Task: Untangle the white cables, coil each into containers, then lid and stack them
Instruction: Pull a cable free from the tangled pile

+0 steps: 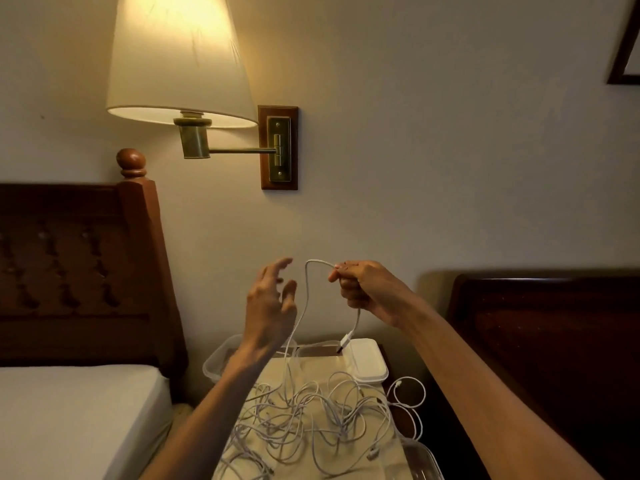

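A tangle of white cables [311, 417] lies spread over the small table. My right hand [363, 289] is raised above it and grips one white cable [306, 299]. That cable loops up from my fist, and its USB plug [344, 342] dangles below my hand. My left hand [272, 303] hovers just left of the loop with fingers spread, touching nothing. A clear container [216, 362] sits at the table's back left, partly hidden by my left forearm. A white lidded container [369, 362] sits at the back right. Another clear container [420, 459] shows at the front right.
The table [311, 368] stands between a bed [76, 410] with a wooden headboard on the left and a second dark headboard [540, 334] on the right. A lit wall lamp [180, 64] hangs above. One cable loop [408, 393] hangs off the table's right edge.
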The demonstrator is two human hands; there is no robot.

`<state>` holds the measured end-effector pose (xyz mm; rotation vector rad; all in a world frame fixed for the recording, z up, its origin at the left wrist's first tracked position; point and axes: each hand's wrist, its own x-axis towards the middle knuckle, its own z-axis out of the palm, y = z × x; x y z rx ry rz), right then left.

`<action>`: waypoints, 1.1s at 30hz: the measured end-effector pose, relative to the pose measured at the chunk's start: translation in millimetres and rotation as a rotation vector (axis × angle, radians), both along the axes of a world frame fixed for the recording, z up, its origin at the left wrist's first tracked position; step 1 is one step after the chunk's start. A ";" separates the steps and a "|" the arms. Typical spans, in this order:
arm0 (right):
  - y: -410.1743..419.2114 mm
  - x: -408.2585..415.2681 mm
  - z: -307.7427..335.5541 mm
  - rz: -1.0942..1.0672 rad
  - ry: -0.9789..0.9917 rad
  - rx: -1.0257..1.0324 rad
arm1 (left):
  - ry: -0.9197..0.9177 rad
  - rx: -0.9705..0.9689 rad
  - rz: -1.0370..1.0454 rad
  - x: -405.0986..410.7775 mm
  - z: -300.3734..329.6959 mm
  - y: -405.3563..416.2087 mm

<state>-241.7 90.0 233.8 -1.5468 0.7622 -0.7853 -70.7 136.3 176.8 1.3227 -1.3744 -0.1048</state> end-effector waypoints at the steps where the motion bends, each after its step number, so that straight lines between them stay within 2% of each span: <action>1: 0.8 0.3 -0.3 0.010 0.035 -0.029 | -0.119 0.007 -0.063 2.1 3.1 -6.4; 2: 1.7 0.4 -0.5 0.021 0.050 -0.044 | -0.209 0.019 -0.141 3.5 4.9 -12.8; 5: 2.5 -3.4 -3.2 0.023 0.042 -0.032 | -0.321 0.014 -0.289 6.0 8.0 -27.2; 9: 1.1 -9.7 -14.8 0.052 0.044 0.024 | -0.556 -0.127 -0.282 17.7 21.3 -42.3; 11: 2.4 -10.7 -19.2 0.072 0.003 0.070 | -0.603 -0.164 -0.237 21.4 29.6 -47.9; 15: 4.4 -16.7 -17.4 0.021 -0.028 0.056 | -0.576 -0.173 -0.166 37.8 35.6 -47.6; 20: -7.3 -23.6 -2.2 -0.140 -0.190 0.012 | -0.448 0.057 -0.300 46.0 20.3 -34.5; 25: -21.0 -40.2 9.0 -0.206 -0.319 0.050 | -0.328 0.133 -0.272 74.3 -8.7 -15.1; 30: -15.3 -33.3 3.7 -0.068 -0.319 0.199 | -0.143 0.070 0.026 58.5 0.0 -16.7; 33: -12.4 -36.1 0.7 0.024 -0.379 0.292 | -0.188 0.120 0.044 67.6 -4.4 -20.4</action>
